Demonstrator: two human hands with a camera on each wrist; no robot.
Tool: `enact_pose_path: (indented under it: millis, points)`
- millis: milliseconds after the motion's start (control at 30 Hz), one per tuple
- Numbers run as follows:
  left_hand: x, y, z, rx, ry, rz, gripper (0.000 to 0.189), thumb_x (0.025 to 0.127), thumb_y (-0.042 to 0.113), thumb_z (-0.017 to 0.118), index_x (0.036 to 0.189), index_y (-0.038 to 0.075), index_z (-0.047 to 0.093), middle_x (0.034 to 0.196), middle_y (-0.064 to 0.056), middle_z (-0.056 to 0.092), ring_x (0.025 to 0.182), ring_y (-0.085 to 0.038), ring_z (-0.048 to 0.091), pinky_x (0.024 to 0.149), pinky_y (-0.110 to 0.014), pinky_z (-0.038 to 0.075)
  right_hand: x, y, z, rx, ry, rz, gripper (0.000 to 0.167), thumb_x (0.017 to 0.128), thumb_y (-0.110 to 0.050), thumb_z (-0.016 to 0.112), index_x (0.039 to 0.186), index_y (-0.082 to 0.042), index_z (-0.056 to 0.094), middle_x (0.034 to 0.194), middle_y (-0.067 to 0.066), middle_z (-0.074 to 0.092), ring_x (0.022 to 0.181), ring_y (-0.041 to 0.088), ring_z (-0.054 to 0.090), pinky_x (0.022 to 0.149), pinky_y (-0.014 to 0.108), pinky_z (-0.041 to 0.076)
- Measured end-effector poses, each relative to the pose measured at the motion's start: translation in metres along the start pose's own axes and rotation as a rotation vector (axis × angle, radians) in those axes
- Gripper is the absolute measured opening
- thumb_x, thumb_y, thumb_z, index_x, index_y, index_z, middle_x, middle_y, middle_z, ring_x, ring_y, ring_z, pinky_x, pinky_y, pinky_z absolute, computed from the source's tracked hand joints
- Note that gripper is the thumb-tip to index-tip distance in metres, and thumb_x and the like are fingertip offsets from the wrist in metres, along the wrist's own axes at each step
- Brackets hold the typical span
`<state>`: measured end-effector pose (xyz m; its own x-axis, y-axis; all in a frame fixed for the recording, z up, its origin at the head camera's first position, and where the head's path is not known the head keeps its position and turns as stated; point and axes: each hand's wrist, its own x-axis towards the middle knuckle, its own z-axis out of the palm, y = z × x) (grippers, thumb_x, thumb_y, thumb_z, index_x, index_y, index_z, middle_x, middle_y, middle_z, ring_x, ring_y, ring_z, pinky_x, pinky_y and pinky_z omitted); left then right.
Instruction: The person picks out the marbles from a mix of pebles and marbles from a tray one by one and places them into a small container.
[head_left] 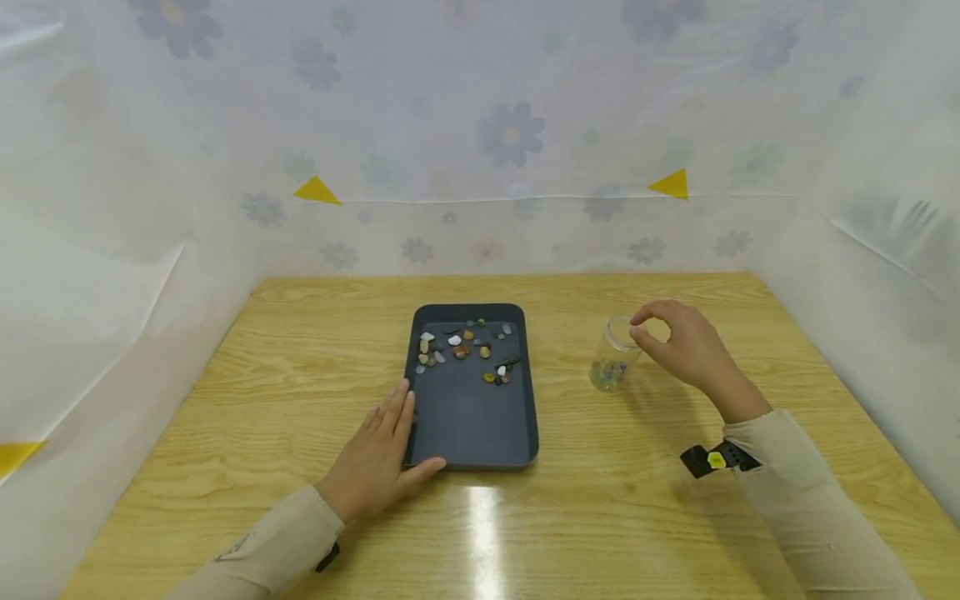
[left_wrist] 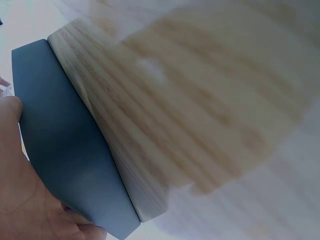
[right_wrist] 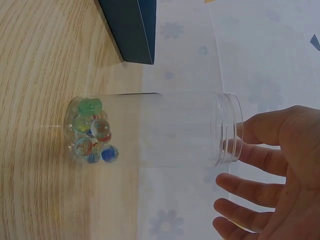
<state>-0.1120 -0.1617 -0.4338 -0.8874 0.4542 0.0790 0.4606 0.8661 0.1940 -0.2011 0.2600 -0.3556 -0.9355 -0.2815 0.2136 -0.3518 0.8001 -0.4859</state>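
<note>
A dark grey tray (head_left: 472, 425) lies in the middle, with polished pebbles (head_left: 460, 352) in several colours in its far half. My left hand (head_left: 378, 462) rests on its near left corner, fingers straight along the left wall and thumb on the near edge. The left wrist view shows the tray's outer wall (left_wrist: 65, 125) beside that hand. To the right stands a clear jar (right_wrist: 175, 130), upright, with coloured glass marbles (right_wrist: 90, 127) at its bottom. At its mouth are the thumb and index fingertips of my right hand (head_left: 686, 346); no thing shows between them.
The wood-grain table (head_left: 315, 350) carries the tray and jar. White flowered sheeting (head_left: 450, 125) closes off the back and both sides, with yellow triangles (head_left: 670, 185) on it. A black strap (head_left: 712, 458) hangs at the right wrist.
</note>
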Motion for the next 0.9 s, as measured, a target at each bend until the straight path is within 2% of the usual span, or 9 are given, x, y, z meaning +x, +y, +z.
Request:
enact_pose_path:
  millis: [400,900]
  points:
    - [0.0,0.0003,-0.0026,-0.014,0.006,0.009,0.096,0.091,0.066,0.044,0.147,-0.009,0.023,0.156,-0.024,0.013,0.143,-0.036,0.017,0.112,-0.052,0.023,-0.001,0.0012,0.0014,0.014,0.005,0.003,0.024,0.097,-0.02,0.058,0.109,0.0,0.065,0.126,0.027,0.054,0.119,0.048,0.044,0.094,0.065,0.035]
    - [0.0002,-0.0012,-0.0011,-0.012,0.011,0.012,0.096,0.09,0.067,0.044,0.147,-0.008,0.023,0.156,-0.023,0.013,0.143,-0.036,0.018,0.112,-0.051,0.024,0.0009,-0.0018,-0.0041,-0.022,-0.009,-0.007,0.025,0.097,-0.021,0.058,0.111,-0.001,0.063,0.126,0.027,0.054,0.117,0.047,0.046,0.092,0.064,0.037]
